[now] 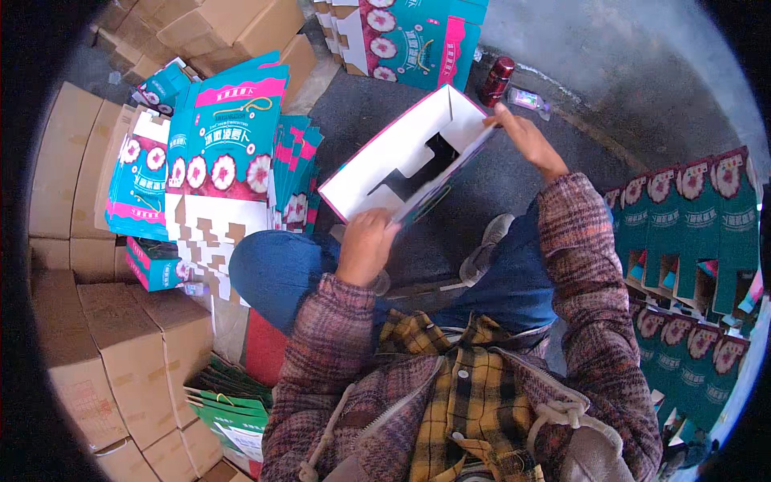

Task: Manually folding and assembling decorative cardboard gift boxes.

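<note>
I hold a flat printed carton blank [401, 153], white on its inner side with teal and pink edges, tilted above my knees. My left hand [365, 241] grips its near lower corner. My right hand [526, 140] pinches its far upper edge. Both arms wear plaid sleeves and my legs are in blue trousers.
A stack of flat teal and pink carton blanks [229, 153] leans at my left, against brown cardboard boxes [120, 353]. Folded teal cartons [691, 233] stand in rows at the right. More blanks [409, 36] lie ahead, beside a dark red can [496, 79]. Green folded bags [229, 410] lie lower left.
</note>
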Demonstrator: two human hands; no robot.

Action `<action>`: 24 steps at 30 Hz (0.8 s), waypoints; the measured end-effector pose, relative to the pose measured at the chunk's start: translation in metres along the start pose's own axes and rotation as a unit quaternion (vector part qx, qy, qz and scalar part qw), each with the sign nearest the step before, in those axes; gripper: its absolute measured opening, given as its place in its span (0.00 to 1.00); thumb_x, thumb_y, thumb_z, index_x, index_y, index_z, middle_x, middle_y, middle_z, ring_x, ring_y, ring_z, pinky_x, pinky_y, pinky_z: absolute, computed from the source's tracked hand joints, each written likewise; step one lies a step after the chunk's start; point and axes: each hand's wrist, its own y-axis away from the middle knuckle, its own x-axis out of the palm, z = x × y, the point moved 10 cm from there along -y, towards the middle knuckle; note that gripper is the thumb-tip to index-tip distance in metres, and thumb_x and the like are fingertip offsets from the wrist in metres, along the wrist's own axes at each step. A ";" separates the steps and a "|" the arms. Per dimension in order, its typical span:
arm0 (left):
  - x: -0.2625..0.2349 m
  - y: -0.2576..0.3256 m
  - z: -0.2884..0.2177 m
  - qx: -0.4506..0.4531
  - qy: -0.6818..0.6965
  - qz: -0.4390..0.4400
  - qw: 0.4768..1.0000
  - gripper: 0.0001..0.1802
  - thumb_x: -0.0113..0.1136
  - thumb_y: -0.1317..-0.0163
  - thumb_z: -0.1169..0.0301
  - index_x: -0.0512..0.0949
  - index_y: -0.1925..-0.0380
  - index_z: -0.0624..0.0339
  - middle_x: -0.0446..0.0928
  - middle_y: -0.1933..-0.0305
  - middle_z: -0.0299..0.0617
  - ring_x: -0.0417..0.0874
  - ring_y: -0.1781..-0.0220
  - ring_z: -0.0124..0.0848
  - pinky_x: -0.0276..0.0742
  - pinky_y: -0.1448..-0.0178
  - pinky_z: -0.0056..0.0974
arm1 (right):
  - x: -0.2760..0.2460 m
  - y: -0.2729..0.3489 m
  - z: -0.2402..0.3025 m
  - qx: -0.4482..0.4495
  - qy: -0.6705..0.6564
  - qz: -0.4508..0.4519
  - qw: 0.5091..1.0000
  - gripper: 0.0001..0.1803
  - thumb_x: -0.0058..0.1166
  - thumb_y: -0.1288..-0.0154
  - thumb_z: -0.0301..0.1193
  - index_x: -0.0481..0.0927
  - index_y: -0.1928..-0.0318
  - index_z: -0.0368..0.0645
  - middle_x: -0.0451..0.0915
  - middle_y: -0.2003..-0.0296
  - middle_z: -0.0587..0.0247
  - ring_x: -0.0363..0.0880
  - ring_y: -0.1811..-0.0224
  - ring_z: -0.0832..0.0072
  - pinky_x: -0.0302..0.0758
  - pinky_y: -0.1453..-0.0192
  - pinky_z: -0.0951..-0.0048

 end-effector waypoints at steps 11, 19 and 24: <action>-0.013 0.001 0.013 -0.156 -0.060 -0.213 0.963 0.35 0.55 0.38 0.72 0.52 0.35 0.73 0.59 0.35 0.63 0.57 0.31 0.56 0.56 0.31 0.51 | 0.037 0.012 0.047 -0.217 0.299 -0.055 0.927 0.35 0.56 0.41 0.47 0.67 0.39 0.40 0.66 0.40 0.43 0.67 0.40 0.49 0.64 0.36 0.58; 0.012 -0.014 -0.005 -0.087 -0.156 -0.046 0.983 0.36 0.63 0.46 0.58 0.65 0.43 0.72 0.63 0.37 0.57 0.59 0.33 0.52 0.49 0.29 0.53 | 0.099 0.020 0.047 -0.282 0.405 0.095 0.865 0.44 0.67 0.55 0.42 0.65 0.36 0.48 0.63 0.35 0.57 0.60 0.33 0.57 0.59 0.31 0.56; 0.034 -0.012 0.003 -0.080 -0.172 -0.023 0.982 0.34 0.61 0.44 0.60 0.65 0.43 0.73 0.65 0.39 0.61 0.63 0.35 0.52 0.53 0.30 0.53 | 0.103 0.015 0.037 -0.267 0.405 0.118 0.866 0.41 0.67 0.55 0.39 0.67 0.38 0.47 0.66 0.37 0.59 0.63 0.34 0.58 0.61 0.32 0.58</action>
